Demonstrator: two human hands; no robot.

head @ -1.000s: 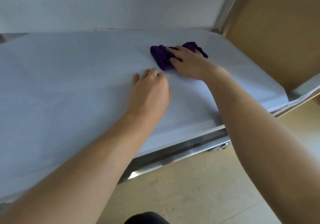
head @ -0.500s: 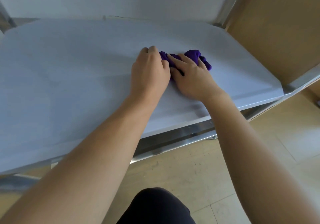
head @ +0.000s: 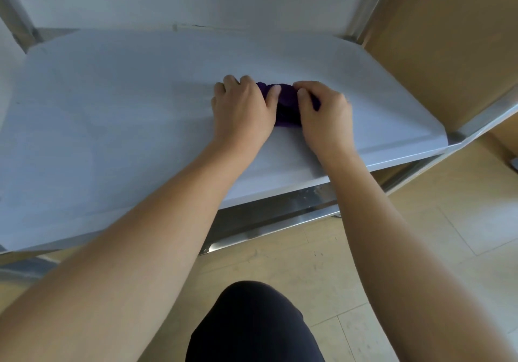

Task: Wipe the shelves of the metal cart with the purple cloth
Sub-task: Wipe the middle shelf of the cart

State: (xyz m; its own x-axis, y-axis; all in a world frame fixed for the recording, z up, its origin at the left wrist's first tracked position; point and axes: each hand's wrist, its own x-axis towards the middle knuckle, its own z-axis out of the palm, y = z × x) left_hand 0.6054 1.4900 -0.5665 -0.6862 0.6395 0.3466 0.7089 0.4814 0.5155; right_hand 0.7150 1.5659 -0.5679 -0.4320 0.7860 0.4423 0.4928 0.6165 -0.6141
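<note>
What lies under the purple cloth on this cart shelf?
The purple cloth, gripped by the left hand and right hand, sits on a pale sheet. The metal shelf beneath is hidden; only its front rail shows.

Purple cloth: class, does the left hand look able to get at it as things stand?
Yes, it seems so: the left hand grips the purple cloth on the shelf, beside the right hand, which pinches its other side; nothing lies between.
</note>
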